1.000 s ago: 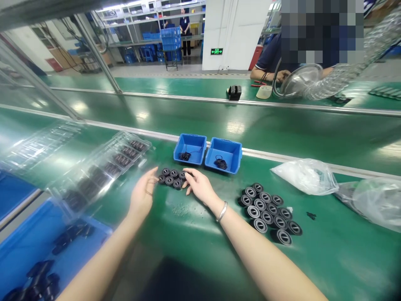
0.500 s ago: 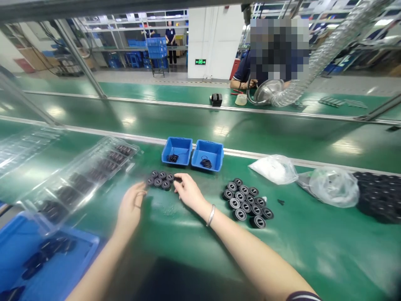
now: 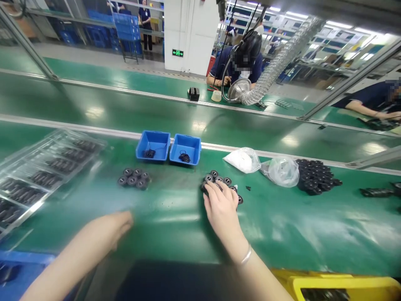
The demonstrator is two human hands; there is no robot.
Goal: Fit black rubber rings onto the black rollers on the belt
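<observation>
My right hand (image 3: 221,205) reaches over a group of black round parts (image 3: 214,174) with slotted tops. Its fingers curl down around some of them and hide several from view. My left hand (image 3: 120,223) is blurred above the green work surface, apart from any object, and its fingers cannot be made out. A smaller group of black round parts (image 3: 132,180) stands farther forward from my left hand. Beyond these parts, two blue bins (image 3: 153,144) hold thin black rings (image 3: 184,157).
A clear tray (image 3: 59,167) of black parts lies left. Plastic bags (image 3: 242,159) and a heap of black parts (image 3: 316,175) lie right. A blue crate (image 3: 28,257) and a yellow bin (image 3: 344,282) stand at the near edge. A co-worker (image 3: 216,69) sits across the bench.
My right hand has left the smaller group of black round parts and moved right onto the larger group. My left hand has drawn back toward me. The view has turned right.
</observation>
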